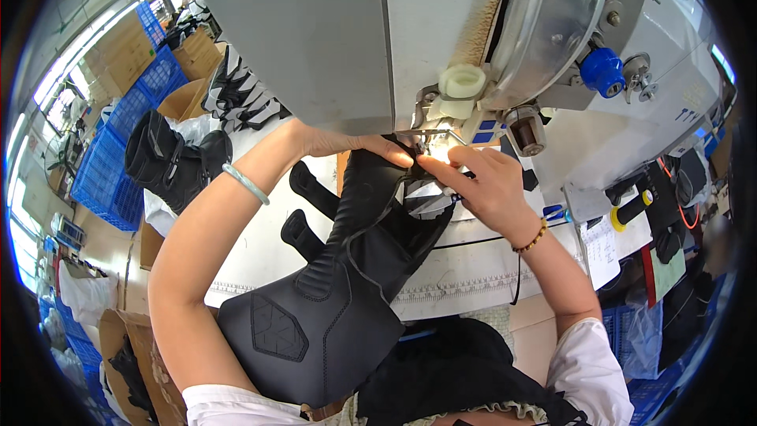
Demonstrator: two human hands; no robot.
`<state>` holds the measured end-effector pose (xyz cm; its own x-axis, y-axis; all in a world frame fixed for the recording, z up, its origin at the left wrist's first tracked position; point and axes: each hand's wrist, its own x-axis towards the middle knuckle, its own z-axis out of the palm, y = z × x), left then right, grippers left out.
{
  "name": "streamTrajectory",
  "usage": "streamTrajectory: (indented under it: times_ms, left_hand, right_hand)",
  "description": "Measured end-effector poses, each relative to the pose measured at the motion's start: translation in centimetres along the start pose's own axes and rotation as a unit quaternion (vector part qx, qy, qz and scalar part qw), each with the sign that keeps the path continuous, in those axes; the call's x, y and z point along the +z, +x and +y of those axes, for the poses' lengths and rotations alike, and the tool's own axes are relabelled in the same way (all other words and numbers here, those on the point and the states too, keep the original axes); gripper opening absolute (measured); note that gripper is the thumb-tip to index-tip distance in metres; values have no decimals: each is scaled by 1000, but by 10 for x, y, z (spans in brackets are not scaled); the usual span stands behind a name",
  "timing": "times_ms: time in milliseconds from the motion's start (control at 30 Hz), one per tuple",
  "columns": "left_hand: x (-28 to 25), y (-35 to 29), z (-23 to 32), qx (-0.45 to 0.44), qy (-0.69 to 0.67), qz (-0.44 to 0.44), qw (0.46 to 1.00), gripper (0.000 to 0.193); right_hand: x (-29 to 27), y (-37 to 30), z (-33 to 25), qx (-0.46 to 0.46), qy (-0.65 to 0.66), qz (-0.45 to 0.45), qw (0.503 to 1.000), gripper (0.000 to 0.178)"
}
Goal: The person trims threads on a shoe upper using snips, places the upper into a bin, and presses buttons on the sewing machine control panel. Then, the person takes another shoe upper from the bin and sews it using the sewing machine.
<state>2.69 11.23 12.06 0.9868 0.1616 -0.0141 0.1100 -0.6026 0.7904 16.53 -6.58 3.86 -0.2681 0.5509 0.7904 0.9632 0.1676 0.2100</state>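
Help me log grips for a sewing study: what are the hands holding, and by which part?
Both hands, left hand and right hand, pinch the black glove piece at its narrow top end under the sewing machine.

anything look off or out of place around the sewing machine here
Nothing stands out. Both hands, left hand and right hand, press the black boot upper flat under the sewing machine head; the piece looks intact and nothing appears spilled.

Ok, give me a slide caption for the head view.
Both hands guide a black glove under a sewing machine.
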Motion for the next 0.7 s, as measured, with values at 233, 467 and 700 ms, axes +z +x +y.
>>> streamTrajectory:
  times_ms: [233, 467, 700]
  left_hand:
    - [-2, 2, -6, 21, -13, -25, 999, 37]
    - [-3, 1, -8, 13, -60, -34, 998, 38]
    - [-3, -2, 1, 17, 87, 25, 996, 40]
  right_hand:
    - [-3, 10, 10, -41, 1, -96, 995, 28]
    - [-29, 20, 10, -26, 170, -307, 936, 29]
    - [-21, -9, 6, 81, 142, -78, 983, 53]
